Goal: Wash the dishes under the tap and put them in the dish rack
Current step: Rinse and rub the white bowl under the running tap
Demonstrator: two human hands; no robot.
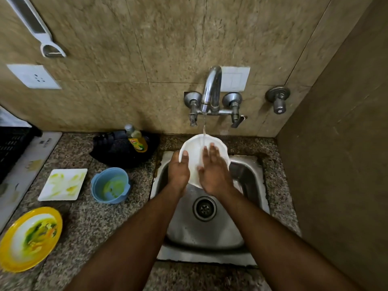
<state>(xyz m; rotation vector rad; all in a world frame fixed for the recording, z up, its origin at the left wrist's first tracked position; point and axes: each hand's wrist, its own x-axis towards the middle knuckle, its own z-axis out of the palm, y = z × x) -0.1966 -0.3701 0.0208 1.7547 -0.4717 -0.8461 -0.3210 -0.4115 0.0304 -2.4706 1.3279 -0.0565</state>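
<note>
While water runs from the tap, dirty dishes sit on the speckled granite counter (100,223) to the left of the sink. At the counter's front left edge lies a round yellow-rimmed plate (29,238), glossy, smeared green and orange. Behind it rests a flat square white plate (63,184) streaked with yellow, and just beside that a round blue plastic bowl (110,185) with green residue inside. Against the back wall stands a clear soap bottle (136,139) of yellow liquid, in front of a dark, matte black pan (123,151).

Over the back rim of the steel sink (247,177), a round white plate (195,152) is held tilted under the stream from the curved chrome tap (212,89). The left hand (178,171) grips the plate's left edge, thumb curled over the rim. The right hand (214,175) lies flat on the plate's face, fingers straight and spread slightly. The round perforated drain (204,208) sits in the basin below the hands.
</note>
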